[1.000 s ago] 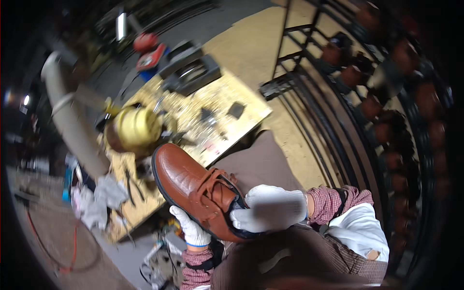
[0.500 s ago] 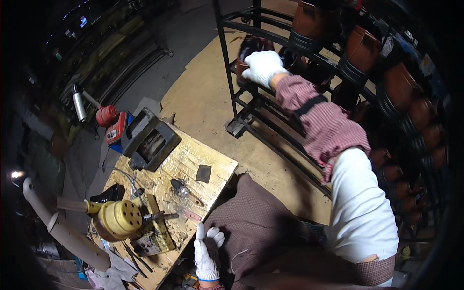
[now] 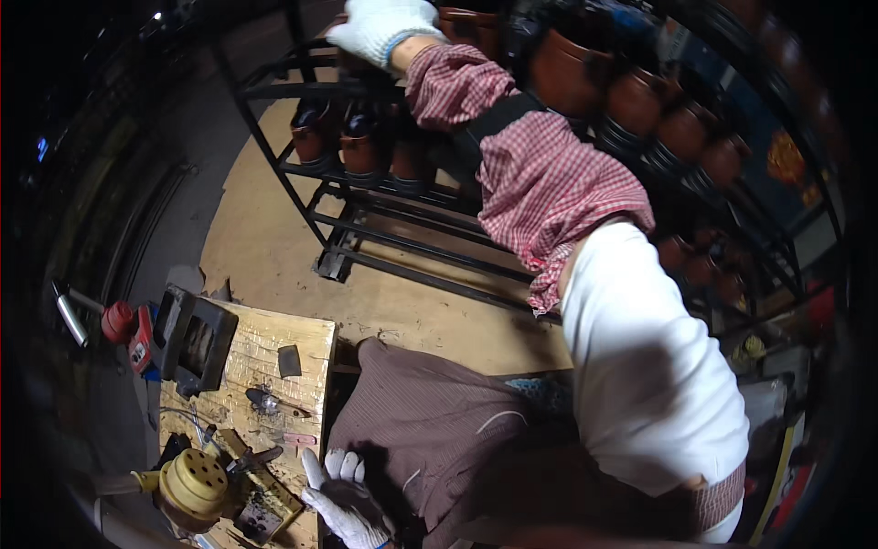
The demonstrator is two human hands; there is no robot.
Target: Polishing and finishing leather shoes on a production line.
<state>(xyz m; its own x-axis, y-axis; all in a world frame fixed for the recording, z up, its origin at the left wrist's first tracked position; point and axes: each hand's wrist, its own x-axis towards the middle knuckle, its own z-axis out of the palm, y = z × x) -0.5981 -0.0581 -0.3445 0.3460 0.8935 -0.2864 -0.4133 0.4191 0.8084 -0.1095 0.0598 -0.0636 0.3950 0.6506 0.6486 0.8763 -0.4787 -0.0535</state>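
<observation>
My right hand [image 3: 389, 29], in a white knit glove, reaches far forward to the upper tier of a black metal rack [image 3: 297, 188]. Its fingers curl over a brown leather boot [image 3: 358, 64], mostly hidden under the glove; the top edge of the view cuts the hand off. On the tier below stand other brown boots [image 3: 314, 137] with dark soles. Low in the view, my left hand [image 3: 349, 501], also in a white glove with a dirty palm, is open with nothing in it. It is beside the near right edge of the wooden bench [image 3: 306, 343].
More boots [image 3: 567, 78] fill the rack to the right. The bench holds a dark metal frame [image 3: 197, 339], a small dark square pad [image 3: 289, 360] and a yellow round machine part [image 3: 192, 489]. A red tool [image 3: 119, 322] lies beyond its left edge. Brown cloth [image 3: 421, 403] covers my lap.
My right hand has left a boot on the lower tier and risen to the upper one. The view has swung right. My left hand's fingers are spread wider.
</observation>
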